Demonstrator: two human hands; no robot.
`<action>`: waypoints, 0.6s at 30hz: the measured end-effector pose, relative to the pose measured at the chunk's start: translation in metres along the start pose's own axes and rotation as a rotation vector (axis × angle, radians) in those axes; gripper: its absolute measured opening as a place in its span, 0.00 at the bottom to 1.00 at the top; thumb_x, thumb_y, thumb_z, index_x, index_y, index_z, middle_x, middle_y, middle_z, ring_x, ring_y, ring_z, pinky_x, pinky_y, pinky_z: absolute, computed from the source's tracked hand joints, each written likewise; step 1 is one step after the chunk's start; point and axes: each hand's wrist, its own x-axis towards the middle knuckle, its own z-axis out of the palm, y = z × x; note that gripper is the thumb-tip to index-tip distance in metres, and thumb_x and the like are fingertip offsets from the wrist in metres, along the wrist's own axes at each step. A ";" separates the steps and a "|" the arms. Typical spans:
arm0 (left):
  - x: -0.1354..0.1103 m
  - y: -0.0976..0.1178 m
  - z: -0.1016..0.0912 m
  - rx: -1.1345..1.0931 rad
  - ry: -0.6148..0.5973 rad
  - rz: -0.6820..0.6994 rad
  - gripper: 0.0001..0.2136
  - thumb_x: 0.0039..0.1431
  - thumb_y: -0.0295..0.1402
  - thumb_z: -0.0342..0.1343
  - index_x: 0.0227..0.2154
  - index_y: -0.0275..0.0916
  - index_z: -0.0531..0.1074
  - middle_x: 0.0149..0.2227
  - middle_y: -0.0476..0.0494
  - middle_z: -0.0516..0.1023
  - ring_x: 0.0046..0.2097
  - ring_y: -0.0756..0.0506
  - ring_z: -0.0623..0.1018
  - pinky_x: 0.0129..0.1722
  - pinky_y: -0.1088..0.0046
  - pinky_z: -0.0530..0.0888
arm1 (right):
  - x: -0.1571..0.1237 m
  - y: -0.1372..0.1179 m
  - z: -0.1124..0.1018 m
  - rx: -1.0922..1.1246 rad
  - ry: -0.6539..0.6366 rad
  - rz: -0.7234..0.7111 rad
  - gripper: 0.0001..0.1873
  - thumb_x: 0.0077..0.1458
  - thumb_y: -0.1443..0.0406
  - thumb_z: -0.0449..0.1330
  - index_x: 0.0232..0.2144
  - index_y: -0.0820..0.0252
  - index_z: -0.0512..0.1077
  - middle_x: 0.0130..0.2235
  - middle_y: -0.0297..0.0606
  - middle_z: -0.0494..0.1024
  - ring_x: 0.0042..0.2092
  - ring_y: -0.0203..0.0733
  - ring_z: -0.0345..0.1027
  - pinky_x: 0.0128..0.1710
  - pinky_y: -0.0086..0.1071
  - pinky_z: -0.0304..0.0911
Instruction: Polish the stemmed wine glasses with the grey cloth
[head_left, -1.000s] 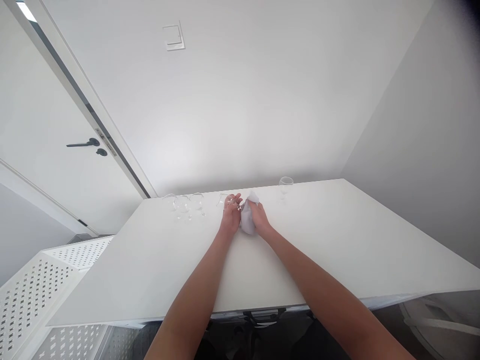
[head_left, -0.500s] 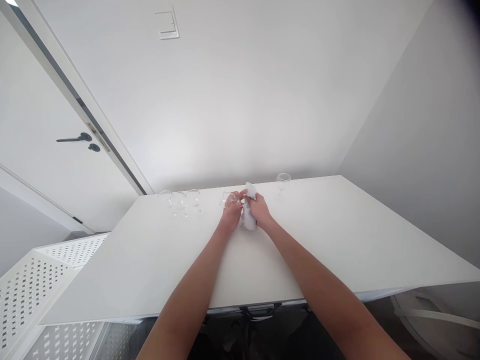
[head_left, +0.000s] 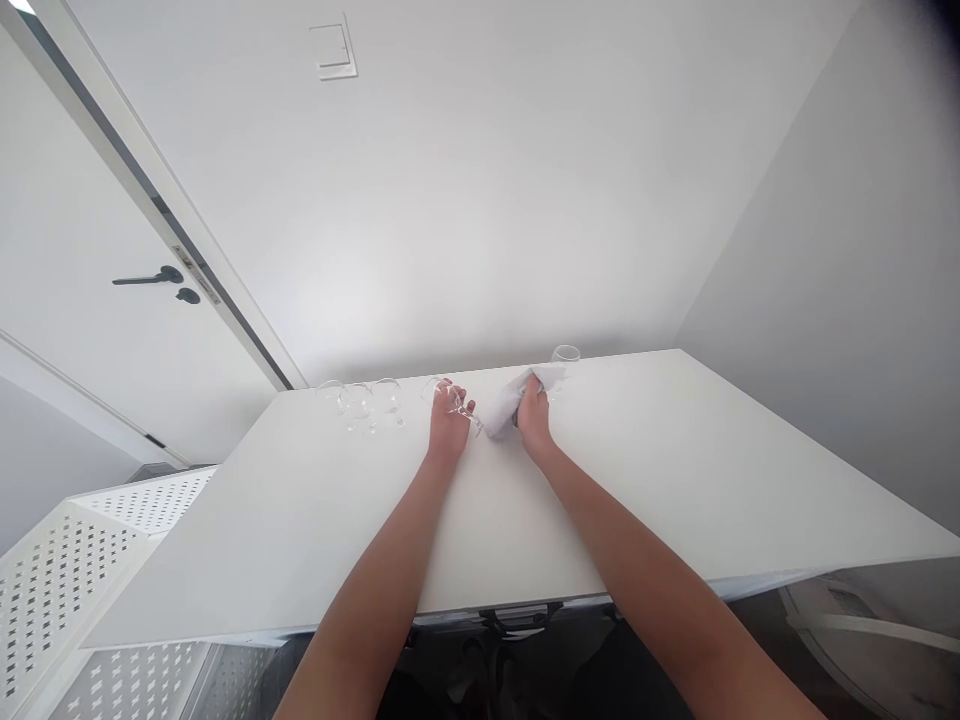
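My left hand (head_left: pixel 449 420) is closed around the bowl of a clear wine glass (head_left: pixel 466 411), which lies tilted with its stem and foot pointing right. In my right hand (head_left: pixel 533 412) is a white cloth (head_left: pixel 504 408), gripped near its upper part. One end of the cloth hangs close to the glass's foot; whether they touch I cannot tell. Past the cloth, a single wine glass (head_left: pixel 566 354) stands upright, its lower part covered by the cloth. Several more clear wine glasses (head_left: pixel 358 402) stand grouped to the left of my left hand.
The white table (head_left: pixel 300 530) reaches back to the wall. A white door with a black handle (head_left: pixel 150 276) is at the left. White perforated panels (head_left: pixel 67 570) stand beside the table's left edge, and a pale rounded object (head_left: pixel 877 640) sits low at the right.
My hands have moved apart. The cloth has come away from the glass's stem and spread out to the right with my right hand. My left hand has shifted slightly left with the glass.
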 end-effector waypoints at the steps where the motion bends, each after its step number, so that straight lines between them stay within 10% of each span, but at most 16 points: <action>1: 0.000 0.001 0.000 -0.018 0.014 -0.001 0.13 0.57 0.42 0.67 0.39 0.45 0.72 0.36 0.48 0.72 0.39 0.48 0.74 0.40 0.70 0.71 | 0.002 0.001 0.000 0.020 -0.009 0.016 0.19 0.65 0.46 0.49 0.32 0.52 0.63 0.28 0.33 0.66 0.28 0.41 0.60 0.25 0.35 0.58; 7: 0.003 0.003 -0.002 -0.154 0.019 -0.025 0.12 0.57 0.42 0.65 0.38 0.43 0.73 0.33 0.50 0.68 0.34 0.50 0.71 0.38 0.70 0.70 | 0.001 -0.004 0.000 -0.163 -0.037 -0.313 0.17 0.62 0.50 0.55 0.44 0.54 0.73 0.46 0.42 0.74 0.48 0.47 0.67 0.44 0.38 0.66; 12: 0.000 0.005 -0.001 -0.272 -0.207 -0.099 0.16 0.55 0.49 0.62 0.35 0.41 0.70 0.30 0.49 0.63 0.31 0.49 0.67 0.36 0.69 0.69 | 0.000 -0.007 -0.003 -0.526 -0.020 -0.675 0.15 0.61 0.54 0.57 0.28 0.56 0.76 0.59 0.47 0.67 0.59 0.56 0.57 0.60 0.52 0.56; 18: -0.001 0.006 0.001 -0.215 -0.275 -0.122 0.18 0.56 0.52 0.58 0.33 0.41 0.70 0.29 0.48 0.61 0.30 0.48 0.65 0.35 0.67 0.69 | 0.008 -0.005 -0.006 -0.611 -0.214 -0.661 0.12 0.53 0.61 0.61 0.20 0.56 0.67 0.37 0.40 0.75 0.42 0.47 0.65 0.46 0.43 0.62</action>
